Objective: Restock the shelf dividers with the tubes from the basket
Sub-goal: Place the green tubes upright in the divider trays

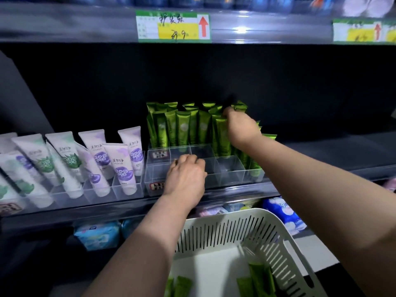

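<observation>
Several green tubes [184, 129] stand upright in the back rows of a clear plastic divider tray [230, 168] on the shelf. My right hand [242, 127] reaches into the right rear part of the tray, fingers closed on the top of a green tube [222, 133] standing there. My left hand [185, 176] rests curled on the tray's front compartments; I cannot see anything in it. A white slotted basket [267, 230] sits below at the bottom, with a few green tubes [259, 279] lying on its floor.
White and purple tubes [124, 163] lean in clear dividers to the left of the green ones. The shelf's front rail [107, 209] runs below them. Wrapped blue and white packs [282, 211] fill the shelf beneath. A price label [173, 25] hangs on the shelf above.
</observation>
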{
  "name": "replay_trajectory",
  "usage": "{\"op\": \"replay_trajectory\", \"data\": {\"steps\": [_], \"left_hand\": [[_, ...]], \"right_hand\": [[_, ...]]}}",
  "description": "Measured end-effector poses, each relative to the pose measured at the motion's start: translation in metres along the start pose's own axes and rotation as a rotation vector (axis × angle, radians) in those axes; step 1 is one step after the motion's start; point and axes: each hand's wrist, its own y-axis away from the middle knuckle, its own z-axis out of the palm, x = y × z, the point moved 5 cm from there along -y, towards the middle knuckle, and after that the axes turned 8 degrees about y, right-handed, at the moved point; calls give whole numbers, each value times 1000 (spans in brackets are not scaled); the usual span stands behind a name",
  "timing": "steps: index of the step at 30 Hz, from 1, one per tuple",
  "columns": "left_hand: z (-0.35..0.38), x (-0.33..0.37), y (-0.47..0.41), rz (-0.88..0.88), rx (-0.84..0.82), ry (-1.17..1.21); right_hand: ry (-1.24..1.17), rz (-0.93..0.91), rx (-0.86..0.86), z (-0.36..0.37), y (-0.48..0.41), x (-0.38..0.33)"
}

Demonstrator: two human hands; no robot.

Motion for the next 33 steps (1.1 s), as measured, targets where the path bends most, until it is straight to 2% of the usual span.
{"op": "replay_trajectory", "data": {"steps": [7,12,16,19,25,30,33], "left_hand": [[2,4,1,26,7,-26],[-1,7,1,48,15,-27],[-1,14,6,78,19,-29],[3,19,13,114,-8,-29],[8,34,30,138,-56,12],[26,39,40,170,-200,-21],[45,35,51,195,-301,-81]], "right_hand": [[254,-43,-33,2,3,6],[231,-83,39,-10,14,9],[211,-175,179,-24,47,13],[203,-232,212,-21,78,21],[210,-385,60,12,137,35],[224,-387,-105,41,162,43],[241,-449,-190,68,178,40]]}}
